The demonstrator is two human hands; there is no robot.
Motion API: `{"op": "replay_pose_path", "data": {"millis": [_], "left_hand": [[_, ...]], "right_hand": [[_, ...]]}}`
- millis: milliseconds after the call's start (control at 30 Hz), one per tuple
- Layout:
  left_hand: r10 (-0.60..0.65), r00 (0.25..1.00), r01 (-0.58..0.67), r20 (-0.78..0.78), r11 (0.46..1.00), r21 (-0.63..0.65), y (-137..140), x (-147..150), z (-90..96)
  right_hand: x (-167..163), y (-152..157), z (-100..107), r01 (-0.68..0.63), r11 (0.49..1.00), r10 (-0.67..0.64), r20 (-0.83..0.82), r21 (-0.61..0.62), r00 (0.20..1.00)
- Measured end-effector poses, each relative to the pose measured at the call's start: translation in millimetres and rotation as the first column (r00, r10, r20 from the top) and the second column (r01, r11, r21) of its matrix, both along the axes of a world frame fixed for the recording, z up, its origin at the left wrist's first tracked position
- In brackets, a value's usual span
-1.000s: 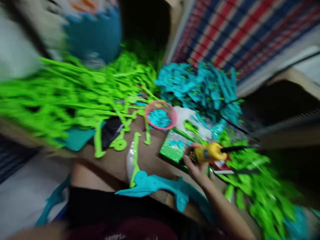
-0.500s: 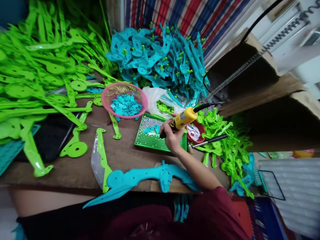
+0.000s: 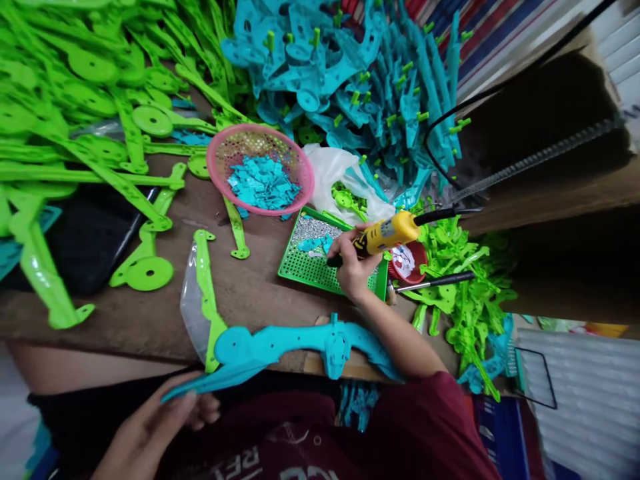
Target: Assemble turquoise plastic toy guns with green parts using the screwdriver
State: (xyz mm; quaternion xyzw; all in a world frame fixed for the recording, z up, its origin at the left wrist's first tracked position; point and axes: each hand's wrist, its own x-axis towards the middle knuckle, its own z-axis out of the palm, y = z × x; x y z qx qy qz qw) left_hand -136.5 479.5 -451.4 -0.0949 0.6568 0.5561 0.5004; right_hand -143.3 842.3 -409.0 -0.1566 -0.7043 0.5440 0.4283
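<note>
My right hand (image 3: 353, 263) is wrapped round a yellow and black electric screwdriver (image 3: 385, 235), above a green perforated tray (image 3: 313, 275). In the tray lie many small silvery screws (image 3: 313, 230) and a few blue plastic pieces (image 3: 317, 243). My left hand (image 3: 175, 413) pinches the pointed left tip of a long curved blue plastic part (image 3: 290, 340), thumb on top. That part lies along the table's front edge, its left end touching a lime-green plastic piece with a clear blade (image 3: 205, 300).
A pink basket (image 3: 213, 160) holds blue chips. Lime-green parts (image 3: 75, 100) heap at the left, blue parts (image 3: 330, 73) at the back. A red bowl (image 3: 417, 273) and a hammer (image 3: 435, 281) sit right of the tray. Cardboard boxes (image 3: 550, 193) and a coiled cord (image 3: 540, 150) stand right.
My left hand has come into view at the lower left and taken hold of the blue part's tip. My right hand still holds the screwdriver over the tray. The camera view has shifted.
</note>
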Motion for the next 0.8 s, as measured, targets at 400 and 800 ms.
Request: {"op": "replay_pose_path", "data": {"millis": [400, 800], "left_hand": [[0.081, 0.996, -0.088, 0.043, 0.972, 0.219, 33.4, -2.0, 4.8], [0.061, 0.997, -0.074, 0.056, 0.959, 0.275, 49.2, -8.3, 19.9]], "right_hand": [[9.1, -103.1, 65.3, -0.29, 0.954, 0.284, -0.085, -0.075, 0.955], [2.1, -142.0, 36.3, -0.483, 0.864, 0.5, 0.132, -0.141, 0.856]]}}
